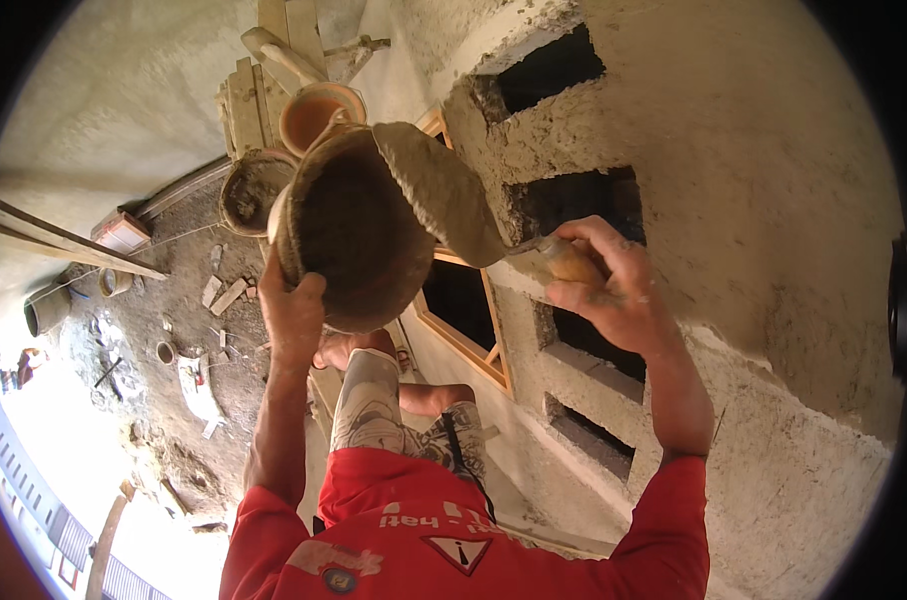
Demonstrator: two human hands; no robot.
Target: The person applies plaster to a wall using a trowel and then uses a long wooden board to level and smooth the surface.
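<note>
My left hand [294, 310] grips the rim of a round, dark-insided mortar bucket [359, 240], which is tipped so that its mouth faces me. Closed around the wooden handle of a trowel [444, 190] is my right hand [614, 285]. Wet grey mortar coats the trowel's blade, which overlaps the bucket's right rim. Beside my right hand rises a wall [734, 200] with rough plaster and several rectangular openings, one of them an opening [584, 205] just behind the hand.
Beyond the bucket are an orange bucket [319, 115] and a mortar-crusted basin [257, 190] near wooden planks [246, 108]. A wooden window frame [464, 335] sits in the wall. Far below on the left, the dirt ground [189, 300] holds broken bricks and rubble.
</note>
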